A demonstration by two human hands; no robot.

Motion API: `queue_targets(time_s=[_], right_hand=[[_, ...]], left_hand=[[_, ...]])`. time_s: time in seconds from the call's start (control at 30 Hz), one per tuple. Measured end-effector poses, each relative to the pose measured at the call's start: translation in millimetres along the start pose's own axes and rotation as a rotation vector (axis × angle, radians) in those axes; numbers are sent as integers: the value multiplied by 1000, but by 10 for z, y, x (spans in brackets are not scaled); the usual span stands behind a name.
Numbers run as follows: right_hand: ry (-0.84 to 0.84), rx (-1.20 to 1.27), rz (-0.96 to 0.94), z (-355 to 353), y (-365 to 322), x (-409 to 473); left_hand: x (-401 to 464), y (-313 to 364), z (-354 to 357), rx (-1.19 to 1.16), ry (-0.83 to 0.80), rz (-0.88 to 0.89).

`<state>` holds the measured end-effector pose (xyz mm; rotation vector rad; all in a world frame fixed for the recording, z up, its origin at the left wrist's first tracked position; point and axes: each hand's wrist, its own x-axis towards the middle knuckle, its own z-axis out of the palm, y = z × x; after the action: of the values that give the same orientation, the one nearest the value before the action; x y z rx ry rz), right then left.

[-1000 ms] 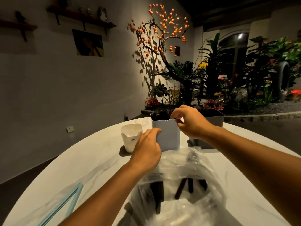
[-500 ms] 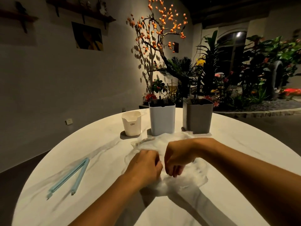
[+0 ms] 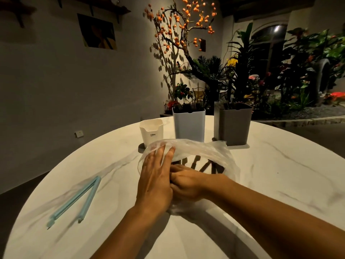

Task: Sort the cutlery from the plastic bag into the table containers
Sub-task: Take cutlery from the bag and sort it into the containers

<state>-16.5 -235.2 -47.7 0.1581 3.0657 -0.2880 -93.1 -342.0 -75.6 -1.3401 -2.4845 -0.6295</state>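
The left hand (image 3: 155, 182) lies flat, fingers straight and slightly spread, on the crumpled clear plastic bag (image 3: 196, 152). The right hand (image 3: 186, 182) curls against the film; what it pinches I cannot tell. Dark cutlery (image 3: 203, 165) shows through. Behind stand 3 containers (image 3: 189, 124) on the round white marble table (image 3: 280, 174); a pale blue clip (image 3: 78, 199) lies left.

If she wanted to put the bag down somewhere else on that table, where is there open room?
The right side of the white table, beyond the plastic bag and grey container, is bare. So is the near edge between her forearms. It is crowded at the far middle, around the cream cup and pale blue container; the blue clip occupies the left.
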Motion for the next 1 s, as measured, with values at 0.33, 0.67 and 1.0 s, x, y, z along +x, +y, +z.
queue_targets(time_s=[0.33, 0.67, 1.0], right_hand=[[95, -206, 274, -116, 185, -364], [336, -113, 357, 154, 115, -465], [301, -278, 332, 155, 38, -513]], left_hand=[[96, 19, 96, -106, 193, 4], [110, -68, 174, -210, 357, 114], [-34, -8, 192, -217, 292, 170]])
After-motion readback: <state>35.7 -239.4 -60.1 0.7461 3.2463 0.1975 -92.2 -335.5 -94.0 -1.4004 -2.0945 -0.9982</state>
